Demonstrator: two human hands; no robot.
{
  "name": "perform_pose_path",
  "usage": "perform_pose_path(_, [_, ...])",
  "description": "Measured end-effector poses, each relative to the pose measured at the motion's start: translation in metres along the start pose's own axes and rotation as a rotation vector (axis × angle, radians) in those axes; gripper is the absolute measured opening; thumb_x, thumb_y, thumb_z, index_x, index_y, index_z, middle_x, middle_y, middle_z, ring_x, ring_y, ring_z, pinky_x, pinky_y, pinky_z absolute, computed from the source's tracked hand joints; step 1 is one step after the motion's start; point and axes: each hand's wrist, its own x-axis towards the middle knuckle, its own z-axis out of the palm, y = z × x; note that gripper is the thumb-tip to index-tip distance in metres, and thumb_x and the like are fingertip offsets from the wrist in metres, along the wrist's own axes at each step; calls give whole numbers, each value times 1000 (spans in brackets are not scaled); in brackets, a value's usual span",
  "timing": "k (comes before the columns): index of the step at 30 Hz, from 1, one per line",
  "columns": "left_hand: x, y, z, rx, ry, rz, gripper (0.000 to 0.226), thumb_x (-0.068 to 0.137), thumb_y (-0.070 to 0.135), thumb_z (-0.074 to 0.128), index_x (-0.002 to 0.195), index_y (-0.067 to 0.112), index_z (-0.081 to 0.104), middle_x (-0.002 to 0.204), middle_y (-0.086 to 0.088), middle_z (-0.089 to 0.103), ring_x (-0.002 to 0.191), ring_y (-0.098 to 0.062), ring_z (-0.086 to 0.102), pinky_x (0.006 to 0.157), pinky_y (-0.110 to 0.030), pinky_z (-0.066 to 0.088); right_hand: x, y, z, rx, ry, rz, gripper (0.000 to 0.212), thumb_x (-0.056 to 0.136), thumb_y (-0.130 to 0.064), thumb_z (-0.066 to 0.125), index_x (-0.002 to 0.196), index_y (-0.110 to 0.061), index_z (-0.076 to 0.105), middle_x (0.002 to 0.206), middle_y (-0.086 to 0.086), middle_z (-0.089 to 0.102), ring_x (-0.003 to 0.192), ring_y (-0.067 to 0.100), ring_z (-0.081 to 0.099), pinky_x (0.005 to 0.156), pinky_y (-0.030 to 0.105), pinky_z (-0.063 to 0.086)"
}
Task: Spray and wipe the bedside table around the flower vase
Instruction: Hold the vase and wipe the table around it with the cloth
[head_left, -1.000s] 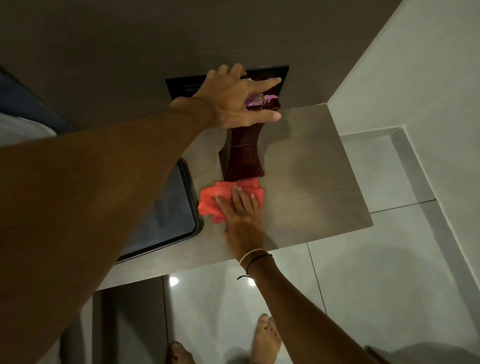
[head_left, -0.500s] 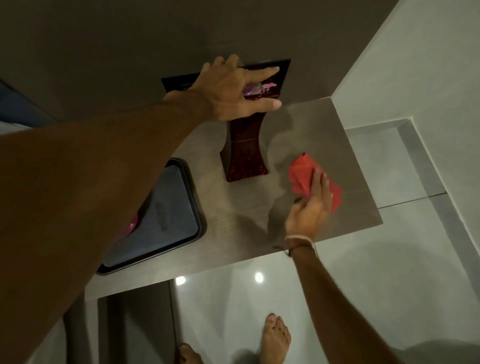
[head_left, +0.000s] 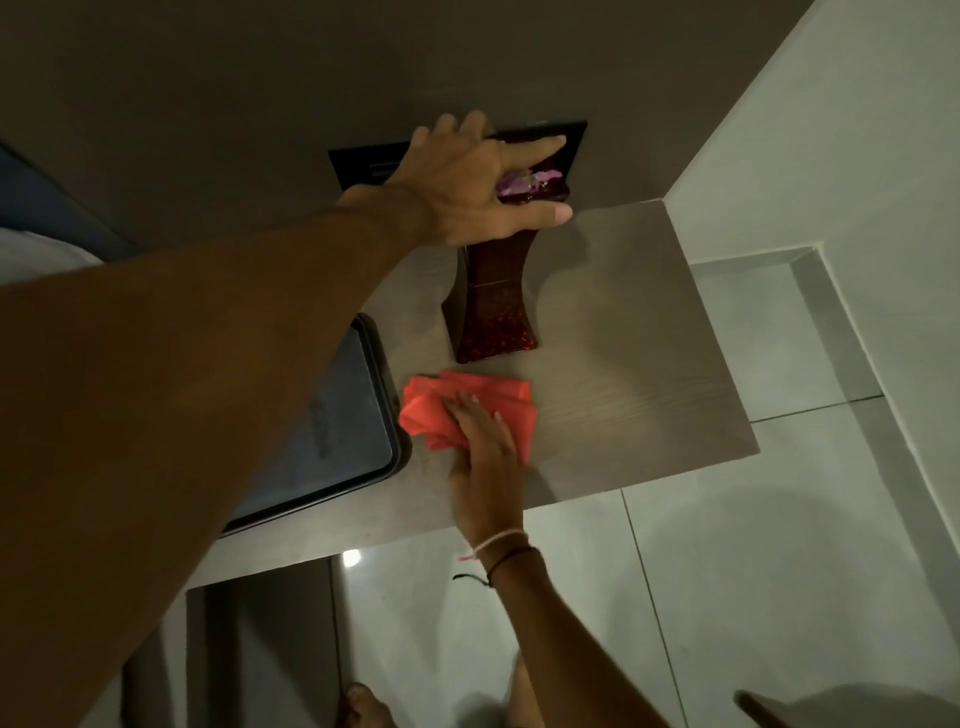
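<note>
A tall dark red flower vase (head_left: 493, 306) with pink and purple flowers at its mouth stands upright near the back of the wood-grain bedside table (head_left: 634, 364). My left hand (head_left: 467, 187) grips the vase's top rim, fingers spread over the flowers. A red cloth (head_left: 431, 410) lies bunched on the tabletop just in front of the vase's base. My right hand (head_left: 485, 452) presses flat on the cloth, fingers pointing toward the vase. No spray bottle is in view.
A dark tray (head_left: 332, 431) sits on the table's left part, close to the cloth. A black panel (head_left: 571, 140) is set in the wall behind the vase. A light wall rises on the right. Below the table's front edge are glossy floor tiles (head_left: 727, 597) and my bare feet.
My right hand has swept the red cloth from the table's right side back to the left, in front of the vase. My left hand has kept its hold on the vase top.
</note>
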Motion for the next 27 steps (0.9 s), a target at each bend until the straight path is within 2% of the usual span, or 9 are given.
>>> perform_pose_path(2, [-2, 1, 1, 5, -11, 5, 81, 85, 81, 35, 157, 48, 18, 145, -24, 41, 131, -44, 40, 109, -54, 30, -8, -8, -6, 235, 258, 197, 46, 96, -16, 47, 142, -15, 54, 131, 5, 67, 121, 22, 62, 108, 39, 50])
perform_pose_path(4, [-3, 2, 2, 9, -14, 11, 82, 84, 81, 35, 157, 48, 18, 147, -24, 40, 132, -44, 39, 108, -53, 30, -3, -10, -22, 415, 528, 320, 43, 97, -28, 47, 139, -28, 54, 121, -16, 70, 112, 6, 66, 98, 24, 54])
perform_pose_path(5, [-4, 3, 2, 7, -10, 11, 82, 84, 82, 36, 157, 48, 18, 147, -24, 40, 133, -44, 39, 108, -53, 30, 7, -8, -31, 472, 641, 354, 41, 97, -28, 48, 137, -26, 56, 119, -13, 70, 111, 8, 66, 97, 25, 54])
perform_pose_path(7, [-5, 4, 4, -10, 7, -1, 81, 84, 82, 37, 156, 50, 20, 148, -24, 40, 134, -43, 39, 109, -53, 30, 31, -1, -49, 409, 765, 385, 38, 100, -20, 48, 134, -4, 56, 125, 9, 61, 113, 28, 62, 99, 36, 51])
perform_pose_path(9, [-7, 7, 7, -49, 8, -15, 80, 82, 83, 38, 155, 52, 22, 148, -21, 41, 134, -41, 39, 108, -52, 30, 54, 3, -52, 265, 702, 395, 34, 101, -9, 49, 131, 6, 54, 133, 19, 46, 116, 31, 55, 102, 38, 47])
perform_pose_path(13, [-11, 16, 13, -54, 24, -28, 83, 80, 84, 36, 155, 51, 23, 148, -21, 42, 134, -41, 39, 109, -52, 30, 66, 2, -28, -116, 413, 293, 55, 99, -9, 53, 152, -7, 40, 158, 15, 35, 135, 34, 40, 114, 50, 41])
perform_pose_path(16, [-12, 16, 13, -41, 31, -35, 84, 80, 84, 36, 155, 50, 23, 148, -22, 42, 134, -41, 40, 108, -51, 31, 62, 1, -10, -155, 468, 285, 66, 97, -6, 56, 156, -6, 27, 154, 19, 44, 131, 36, 45, 105, 53, 49])
perform_pose_path(22, [-10, 13, 12, -43, 21, -36, 82, 81, 83, 37, 155, 50, 23, 147, -20, 43, 134, -40, 40, 110, -52, 30, 36, 1, 18, -336, 537, 118, 50, 94, 5, 57, 143, 2, 50, 151, 18, 51, 127, 37, 58, 104, 50, 53])
perform_pose_path(27, [-12, 16, 10, -45, 17, -13, 80, 83, 81, 40, 155, 50, 24, 146, -20, 43, 133, -39, 39, 110, -52, 29, 14, -3, 23, -313, 391, 42, 59, 87, -3, 69, 143, -4, 52, 136, 23, 63, 118, 41, 63, 93, 56, 58])
